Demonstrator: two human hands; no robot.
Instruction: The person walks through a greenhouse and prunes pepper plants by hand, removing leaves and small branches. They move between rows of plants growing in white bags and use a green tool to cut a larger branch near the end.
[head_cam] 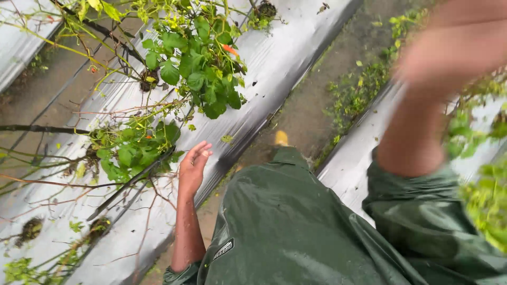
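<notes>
1. Along the left edge, a raised bed covered in silvery plastic sheeting (274,68) runs diagonally up the view; the cover probably keeps weeds down around the planting holes, one of them a dark hole (149,80) with a stem rising from it.
2. Thin bare stems and a dark branch (132,182) lie across that sheeting, tangled low, so open room among them is tight.
3. Above them stands a leafy green plant (198,68), its foliage bunched over the bed, with a small orange-red bit (230,49) among the leaves.
4. Just right of the low leaves, the left hand (193,168) reaches out with fingers spread and loose, gripping nothing, its fingertips close to the foliage but apart from it.
5. Below it, the bed's dark edge drops to a muddy furrow (311,100), the only open walking lane; a yellow boot toe (281,138) shows there above the green raincoat (285,227).
6. Further right, a second sheeted bed (359,153) borders the furrow.
7. At the far right, the right hand (454,47) is raised near the camera and blurred; I cannot tell whether it is closed or holds anything.
</notes>
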